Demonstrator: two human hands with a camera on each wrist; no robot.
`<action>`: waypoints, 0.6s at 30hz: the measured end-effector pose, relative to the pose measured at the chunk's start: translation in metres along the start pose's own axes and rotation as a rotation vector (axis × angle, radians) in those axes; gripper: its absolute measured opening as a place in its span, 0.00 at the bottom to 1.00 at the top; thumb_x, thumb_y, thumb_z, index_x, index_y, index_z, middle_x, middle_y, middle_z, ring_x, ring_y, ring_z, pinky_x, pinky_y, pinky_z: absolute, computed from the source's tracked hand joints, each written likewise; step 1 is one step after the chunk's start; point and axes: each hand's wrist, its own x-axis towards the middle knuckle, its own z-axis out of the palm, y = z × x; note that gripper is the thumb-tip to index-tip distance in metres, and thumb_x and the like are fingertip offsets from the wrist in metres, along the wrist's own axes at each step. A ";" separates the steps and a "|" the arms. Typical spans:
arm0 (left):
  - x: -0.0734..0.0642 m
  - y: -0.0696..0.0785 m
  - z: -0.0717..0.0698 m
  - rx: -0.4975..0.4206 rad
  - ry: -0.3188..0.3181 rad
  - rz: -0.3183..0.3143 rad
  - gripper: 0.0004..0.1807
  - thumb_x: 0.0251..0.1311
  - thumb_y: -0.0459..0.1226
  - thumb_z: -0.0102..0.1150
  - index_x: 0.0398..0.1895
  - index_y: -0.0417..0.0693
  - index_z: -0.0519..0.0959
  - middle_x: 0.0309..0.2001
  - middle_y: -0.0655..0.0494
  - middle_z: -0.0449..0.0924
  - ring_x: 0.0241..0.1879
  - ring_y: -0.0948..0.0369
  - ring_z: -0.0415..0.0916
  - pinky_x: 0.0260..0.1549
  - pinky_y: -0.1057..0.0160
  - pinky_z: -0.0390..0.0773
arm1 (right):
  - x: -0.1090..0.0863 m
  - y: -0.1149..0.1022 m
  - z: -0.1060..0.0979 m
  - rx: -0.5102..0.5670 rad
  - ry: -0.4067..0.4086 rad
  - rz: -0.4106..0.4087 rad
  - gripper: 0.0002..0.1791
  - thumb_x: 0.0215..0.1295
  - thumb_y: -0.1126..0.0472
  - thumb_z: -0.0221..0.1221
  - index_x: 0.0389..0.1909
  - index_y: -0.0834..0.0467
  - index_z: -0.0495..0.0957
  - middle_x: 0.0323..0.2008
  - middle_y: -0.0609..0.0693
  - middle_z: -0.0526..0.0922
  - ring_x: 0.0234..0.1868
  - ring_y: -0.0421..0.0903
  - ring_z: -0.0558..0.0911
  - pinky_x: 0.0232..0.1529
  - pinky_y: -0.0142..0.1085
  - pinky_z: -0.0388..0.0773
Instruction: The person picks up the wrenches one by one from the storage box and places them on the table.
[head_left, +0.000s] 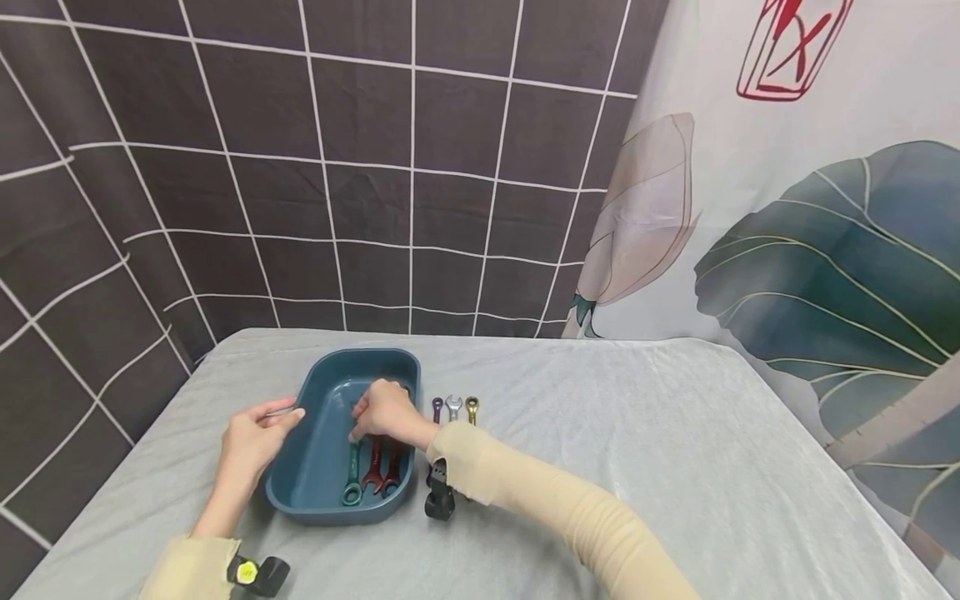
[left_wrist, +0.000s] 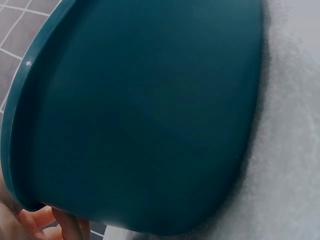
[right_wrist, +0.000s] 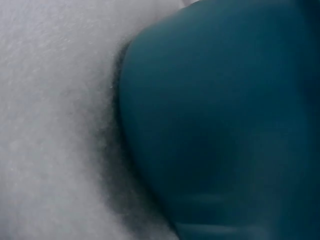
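A blue plastic bin (head_left: 318,508) stands on the table with combination wrenches lying inside. At its left side my left hand (head_left: 258,437) grips the rim between thumb and fingers; in the left wrist view its fingers (left_wrist: 70,224) curl beneath the rim. My right hand (head_left: 390,415) reaches into the bin from the right and pinches the upper end of a green wrench (head_left: 352,479), whose ring end points toward me. Beside it lie a red wrench (head_left: 374,471) and a darker red wrench (head_left: 392,468), partly hidden by the hand. The right wrist view shows only the bin's outer wall (right_wrist: 215,125) and tablecloth.
Right of the bin, a purple wrench (head_left: 438,405), a silver wrench (head_left: 454,406) and a gold wrench (head_left: 472,408) lie in a row, partly covered by my right forearm. A grey cloth (head_left: 637,450) covers the table. Dark grid-patterned fabric (head_left: 375,200) hangs behind.
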 end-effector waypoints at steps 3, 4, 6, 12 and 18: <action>0.000 0.000 0.001 0.000 -0.001 0.005 0.23 0.60 0.43 0.61 0.53 0.36 0.79 0.42 0.40 0.86 0.41 0.51 0.82 0.30 0.69 0.71 | 0.000 0.001 0.000 -0.018 0.017 -0.023 0.12 0.38 0.60 0.78 0.26 0.55 0.87 0.29 0.43 0.88 0.33 0.40 0.81 0.36 0.29 0.71; 0.000 0.000 0.001 0.000 -0.002 0.006 0.23 0.61 0.43 0.61 0.53 0.36 0.79 0.42 0.40 0.85 0.43 0.48 0.82 0.30 0.69 0.71 | 0.000 0.001 0.000 -0.018 0.021 -0.030 0.12 0.37 0.60 0.78 0.26 0.56 0.87 0.29 0.44 0.88 0.32 0.39 0.81 0.35 0.28 0.71; 0.001 0.000 0.000 0.000 -0.007 0.007 0.23 0.61 0.44 0.61 0.53 0.36 0.79 0.42 0.40 0.85 0.46 0.46 0.81 0.30 0.69 0.71 | 0.000 0.001 0.000 -0.015 0.026 -0.046 0.10 0.38 0.60 0.78 0.22 0.56 0.86 0.26 0.43 0.87 0.27 0.37 0.78 0.31 0.27 0.70; 0.000 0.001 -0.001 -0.003 -0.010 0.004 0.23 0.60 0.44 0.61 0.53 0.36 0.79 0.42 0.40 0.85 0.36 0.60 0.81 0.30 0.69 0.71 | 0.000 0.003 0.002 -0.016 -0.004 -0.091 0.28 0.42 0.59 0.76 0.02 0.55 0.64 0.04 0.42 0.60 0.08 0.37 0.57 0.18 0.26 0.56; 0.000 0.001 -0.001 0.000 -0.014 0.001 0.23 0.60 0.44 0.61 0.53 0.36 0.79 0.42 0.40 0.86 0.31 0.72 0.75 0.30 0.69 0.71 | 0.001 0.005 0.005 -0.044 -0.001 -0.096 0.33 0.42 0.56 0.76 0.02 0.52 0.58 0.03 0.41 0.54 0.07 0.37 0.53 0.16 0.27 0.54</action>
